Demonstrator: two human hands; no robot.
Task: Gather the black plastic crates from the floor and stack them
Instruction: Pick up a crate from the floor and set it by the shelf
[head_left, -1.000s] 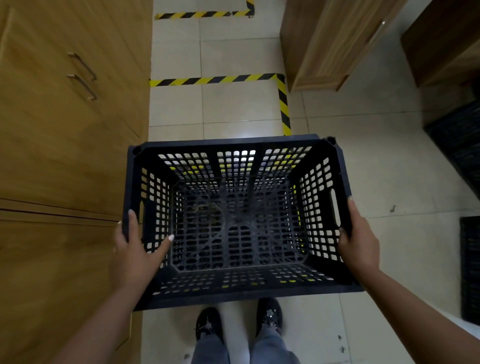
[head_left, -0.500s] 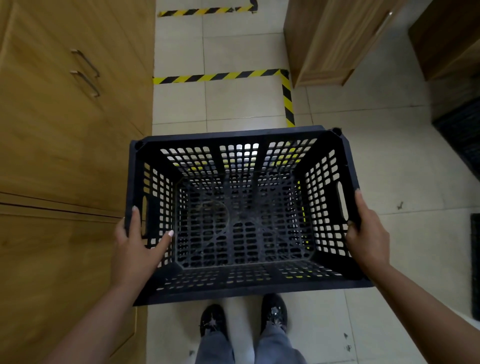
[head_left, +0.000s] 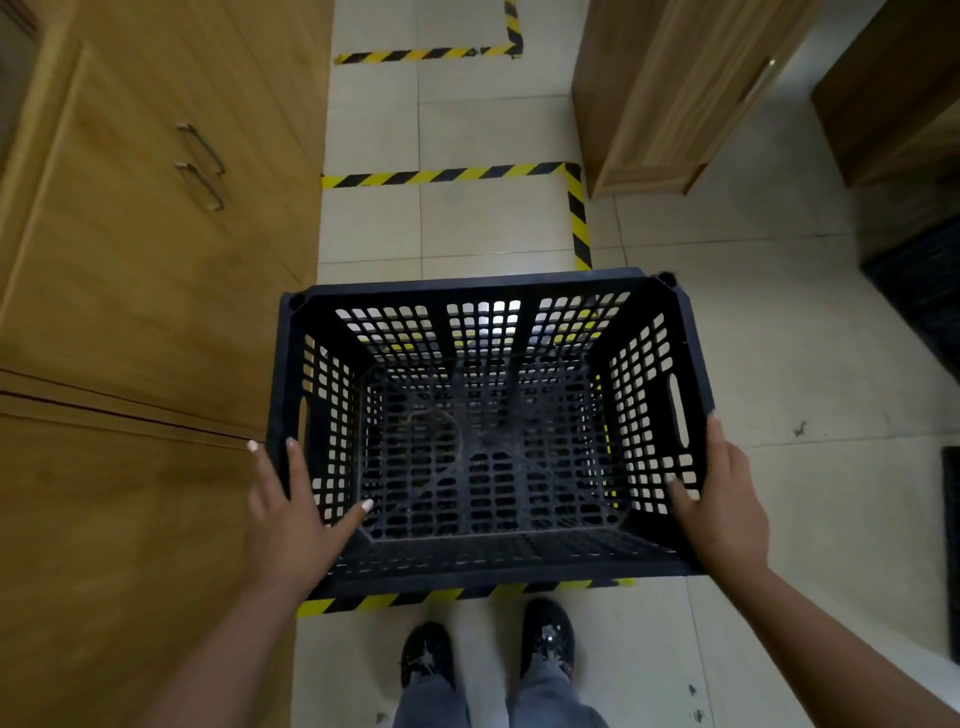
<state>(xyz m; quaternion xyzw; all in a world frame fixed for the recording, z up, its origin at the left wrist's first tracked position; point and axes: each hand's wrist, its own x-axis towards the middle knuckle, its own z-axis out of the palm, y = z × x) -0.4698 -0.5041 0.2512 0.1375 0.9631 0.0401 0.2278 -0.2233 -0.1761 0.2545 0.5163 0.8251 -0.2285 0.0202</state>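
Tiled floor (head_left: 467, 228) below, and both my left hand (head_left: 291, 514) and right hand (head_left: 722, 499) are clamped round the black crate's (head_left: 488, 457) side walls, thumbs inside.

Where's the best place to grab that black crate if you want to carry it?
Probably by the two short end walls of the crate, one hand from each side. Each end has a slot handle near the rim; the right one shows clearly. Here the left hand and right hand clamp the rims just below those slots.
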